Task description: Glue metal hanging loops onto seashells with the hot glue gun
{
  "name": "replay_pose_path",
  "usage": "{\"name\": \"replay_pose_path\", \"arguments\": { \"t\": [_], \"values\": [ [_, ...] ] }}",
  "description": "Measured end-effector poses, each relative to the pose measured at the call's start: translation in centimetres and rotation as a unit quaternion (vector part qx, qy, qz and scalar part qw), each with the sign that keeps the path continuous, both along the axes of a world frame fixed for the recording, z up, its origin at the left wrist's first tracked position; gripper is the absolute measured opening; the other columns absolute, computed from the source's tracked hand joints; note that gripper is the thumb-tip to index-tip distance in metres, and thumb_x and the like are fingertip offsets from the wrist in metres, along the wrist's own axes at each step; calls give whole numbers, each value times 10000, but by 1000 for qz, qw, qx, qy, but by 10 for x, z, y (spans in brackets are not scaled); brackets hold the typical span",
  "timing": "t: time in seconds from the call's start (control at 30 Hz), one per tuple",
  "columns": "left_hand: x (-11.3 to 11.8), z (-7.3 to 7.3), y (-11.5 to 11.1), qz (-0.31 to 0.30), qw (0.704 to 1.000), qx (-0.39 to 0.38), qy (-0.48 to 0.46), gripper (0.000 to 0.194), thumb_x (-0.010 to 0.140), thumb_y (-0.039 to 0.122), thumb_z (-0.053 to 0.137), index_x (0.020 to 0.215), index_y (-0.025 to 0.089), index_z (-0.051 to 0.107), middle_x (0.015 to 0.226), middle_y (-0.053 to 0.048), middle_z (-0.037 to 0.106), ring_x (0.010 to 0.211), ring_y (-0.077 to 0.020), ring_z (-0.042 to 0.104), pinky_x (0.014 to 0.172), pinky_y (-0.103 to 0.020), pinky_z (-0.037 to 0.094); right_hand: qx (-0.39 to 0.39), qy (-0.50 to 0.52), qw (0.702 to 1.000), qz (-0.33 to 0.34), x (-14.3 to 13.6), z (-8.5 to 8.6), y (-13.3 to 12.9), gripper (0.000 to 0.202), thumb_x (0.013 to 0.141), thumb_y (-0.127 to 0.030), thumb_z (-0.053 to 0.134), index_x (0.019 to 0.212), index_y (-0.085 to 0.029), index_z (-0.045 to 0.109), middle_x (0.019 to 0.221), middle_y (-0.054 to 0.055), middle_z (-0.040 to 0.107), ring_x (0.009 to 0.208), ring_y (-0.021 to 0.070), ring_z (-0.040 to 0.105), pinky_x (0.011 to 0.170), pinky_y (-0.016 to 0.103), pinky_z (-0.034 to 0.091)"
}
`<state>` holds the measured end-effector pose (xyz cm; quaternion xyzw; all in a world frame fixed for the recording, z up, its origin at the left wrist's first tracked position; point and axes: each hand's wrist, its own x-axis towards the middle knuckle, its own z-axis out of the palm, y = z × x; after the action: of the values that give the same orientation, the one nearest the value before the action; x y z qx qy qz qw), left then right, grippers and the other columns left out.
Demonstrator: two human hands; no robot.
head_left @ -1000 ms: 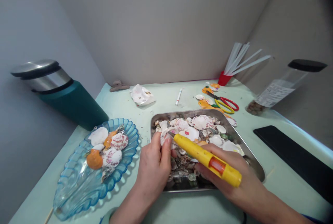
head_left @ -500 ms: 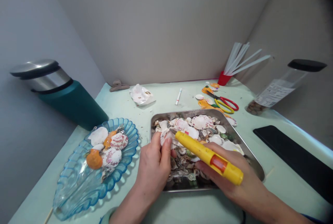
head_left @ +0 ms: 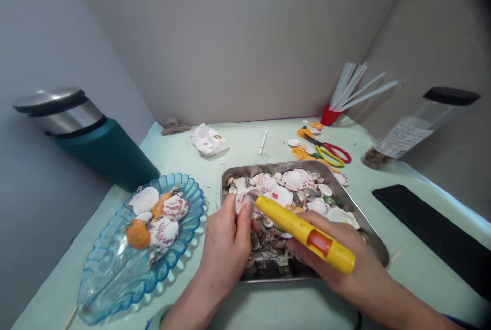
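Note:
Between the thumb and fingers of my left hand [head_left: 226,235] is a small white-and-pink scallop shell [head_left: 241,201], held over the tray's left part. My right hand [head_left: 333,240] is closed around a yellow glue gun [head_left: 295,222] with a reddish window in its body. The gun's grey metal tip points left and meets the shell or sits just by it; I cannot tell whether they touch. Beneath both hands lies a metal tray [head_left: 374,238] filled with shells [head_left: 295,180] of several sizes. My right palm hides the gun's lower part.
At left, a blue glass dish [head_left: 111,279] holds white, orange and speckled shells, with a teal bottle [head_left: 103,148] behind. Farther back are a crumpled wrapper [head_left: 209,140], a white marker [head_left: 263,143], scissors [head_left: 335,151] and a red cup [head_left: 330,115] of translucent sticks. A clear jar [head_left: 406,135] and black slab [head_left: 429,233] stand right.
The glue gun and my right hand have shifted very slightly left, bringing the tip closer over the shell. My left hand has barely moved.

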<state>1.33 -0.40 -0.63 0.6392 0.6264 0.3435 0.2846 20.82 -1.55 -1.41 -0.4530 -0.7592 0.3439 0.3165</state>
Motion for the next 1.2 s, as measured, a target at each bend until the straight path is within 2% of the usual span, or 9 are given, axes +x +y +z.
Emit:
{"name": "replay_pose_path", "arguments": {
  "t": [0.13,0.33,0.53,0.73,0.93,1.2],
  "values": [
    [0,0,-1,0,1000,-2,0,238,933,362,398,735,236,439,587,14,664,489,-163,576,474,-247,325,3,0,1000,-10,-1,3,1,108,873,-270,589,970,-229,568,802,-17,657,637,137,603,605,238,472],
    [1,2,0,2,1000,10,-5,239,926,350,397,725,234,454,583,8,665,473,-163,576,458,-246,328,-2,4,1000,15,1,1,1,151,891,-286,569,1035,-241,563,903,-13,668,730,139,622,655,237,472],
    [1,2,1,2,1000,3,0,250,928,368,397,725,232,453,573,10,660,476,-160,573,458,-244,326,9,4,1000,-6,1,1,1,129,870,-257,598,994,-241,566,829,-30,658,659,124,603,621,227,462],
    [1,2,0,-2,1000,7,-4,245,930,355,391,730,233,462,580,8,663,472,-158,569,451,-241,323,-1,-3,1000,10,1,0,0,148,889,-293,566,1024,-231,570,877,5,669,706,158,620,634,256,474],
    [0,1,0,0,1000,8,1,239,926,353,401,729,232,462,574,14,663,474,-156,573,450,-237,324,4,2,1000,-7,0,0,-1,129,875,-289,580,987,-226,568,863,13,671,692,165,625,632,261,486],
    [0,2,1,1,1000,2,-1,238,929,355,393,735,231,454,577,18,655,478,-157,566,483,-245,341,-4,3,1000,9,2,0,0,161,886,-286,575,1038,-234,563,900,1,675,730,156,626,652,253,475]
  ]
}}
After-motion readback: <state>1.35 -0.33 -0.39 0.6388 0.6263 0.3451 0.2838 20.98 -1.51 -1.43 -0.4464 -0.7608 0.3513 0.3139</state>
